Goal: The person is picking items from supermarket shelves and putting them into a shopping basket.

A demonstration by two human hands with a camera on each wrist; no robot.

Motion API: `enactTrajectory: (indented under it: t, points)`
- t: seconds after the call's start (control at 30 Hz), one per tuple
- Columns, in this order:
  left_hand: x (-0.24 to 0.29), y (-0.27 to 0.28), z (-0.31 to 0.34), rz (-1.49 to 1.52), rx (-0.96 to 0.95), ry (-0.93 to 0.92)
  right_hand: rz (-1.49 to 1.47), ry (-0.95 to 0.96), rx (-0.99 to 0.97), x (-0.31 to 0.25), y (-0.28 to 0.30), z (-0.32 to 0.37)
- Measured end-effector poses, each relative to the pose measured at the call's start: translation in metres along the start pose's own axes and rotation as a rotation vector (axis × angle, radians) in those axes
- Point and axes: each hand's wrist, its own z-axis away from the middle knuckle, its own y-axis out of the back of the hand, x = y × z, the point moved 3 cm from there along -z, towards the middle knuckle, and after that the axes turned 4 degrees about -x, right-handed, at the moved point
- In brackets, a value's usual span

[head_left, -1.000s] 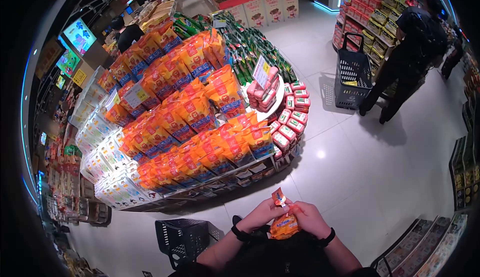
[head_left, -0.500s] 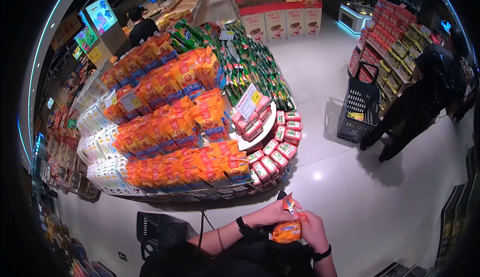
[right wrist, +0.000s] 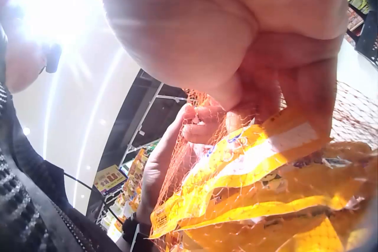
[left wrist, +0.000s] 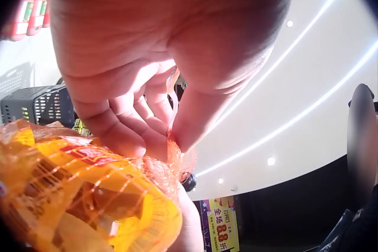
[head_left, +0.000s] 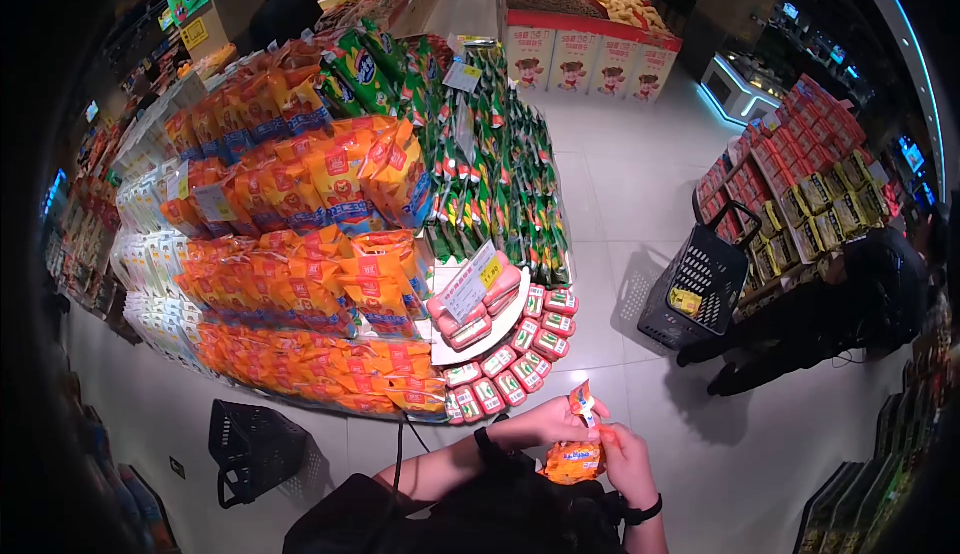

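An orange net bag (head_left: 573, 464) of yellow-orange snack packets hangs in front of the person's body. The left hand (head_left: 545, 424) pinches its gathered neck between thumb and fingers, seen close up in the left wrist view, where the mesh (left wrist: 172, 154) bunches at the fingertips. An orange and white tag (head_left: 582, 401) sticks up above that grip. From the other side the right hand (head_left: 630, 462) holds the netting, its fingers curled into the mesh over the packets (right wrist: 248, 205). Part of the right hand's fingertips is hidden by its palm in the right wrist view.
A stepped display of orange snack bags (head_left: 300, 274) stands ahead, with green bags (head_left: 490, 164) and red-and-white packs (head_left: 510, 374) on its right. One black basket (head_left: 255, 449) sits on the floor at left. Another basket (head_left: 695, 289) stands by a person in dark clothes (head_left: 840, 304) at right.
The head view has turned, so the display sits further left and nearer. Both hands keep their hold on the net bag, which has shifted slightly right in the view.
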Motion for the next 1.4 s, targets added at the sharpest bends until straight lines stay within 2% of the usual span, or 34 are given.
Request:
enactTrajectory:
  t: [0.07,0.2,0.23,0.27,0.33,0.4,0.43,0.47,0.5,0.63,0.67,0.73,0.8,0.87,0.9,1.1,1.2,1.3,1.37,1.4]
  points:
    - [0.018,0.001,-0.014,0.025,0.009,-0.001,-0.006,0.004,0.005,-0.006,0.009,-0.02]
    - [0.039,0.022,-0.044,-0.233,0.189,0.048,-0.082,0.067,-0.054,0.003,0.03,-0.066]
    - [0.034,0.037,-0.059,-0.417,0.214,-0.018,-0.094,0.073,-0.076,0.006,0.036,-0.079]
    - [0.042,0.04,-0.066,-0.463,0.276,-0.038,-0.109,0.08,-0.099,0.007,0.044,-0.091]
    - [0.041,0.053,-0.092,-0.228,0.263,-0.026,-0.134,0.059,-0.17,0.013,0.063,-0.119]
    - [0.052,0.066,-0.119,-0.221,0.306,-0.01,-0.247,0.011,-0.232,0.024,0.082,-0.153]
    - [0.052,0.074,-0.135,-0.238,0.343,-0.013,-0.126,0.015,-0.266,0.026,0.1,-0.168]
    - [0.049,0.082,-0.153,-0.254,0.383,-0.017,-0.128,0.007,-0.291,0.026,0.116,-0.186]
    - [0.045,0.093,-0.177,-0.241,0.401,-0.104,-0.129,0.0,-0.32,0.029,0.133,-0.205]
    - [0.068,0.113,-0.268,-0.104,0.447,-0.101,-0.087,0.005,-0.424,0.057,0.208,-0.287]
    - [0.079,0.109,-0.289,0.007,0.41,-0.19,-0.074,0.003,-0.444,0.061,0.227,-0.306]
    - [0.094,0.114,-0.331,-0.015,0.368,-0.236,-0.091,0.024,-0.476,0.064,0.265,-0.339]
    - [0.115,0.116,-0.365,-0.071,0.412,-0.189,-0.083,0.025,-0.544,0.058,0.3,-0.371]
    - [0.137,0.12,-0.393,-0.123,0.452,-0.181,0.032,0.126,-0.535,0.036,0.33,-0.397]
    - [0.147,0.124,-0.406,-0.143,0.465,-0.19,-0.016,0.147,-0.567,0.035,0.34,-0.411]
    - [0.2,0.166,-0.456,-0.186,0.517,-0.185,-0.307,0.19,-0.665,0.028,0.357,-0.492]
    - [0.225,0.198,-0.468,-0.196,0.613,-0.19,-0.333,0.115,-0.75,0.034,0.351,-0.549]
    - [0.264,0.238,-0.487,-0.157,0.595,-0.27,-0.262,0.109,-0.745,0.019,0.358,-0.611]
    - [0.293,0.27,-0.502,-0.113,0.626,-0.288,-0.157,0.18,-0.692,0.007,0.36,-0.662]
    - [0.309,0.29,-0.51,-0.092,0.639,-0.305,-0.14,0.145,-0.694,0.002,0.361,-0.687]
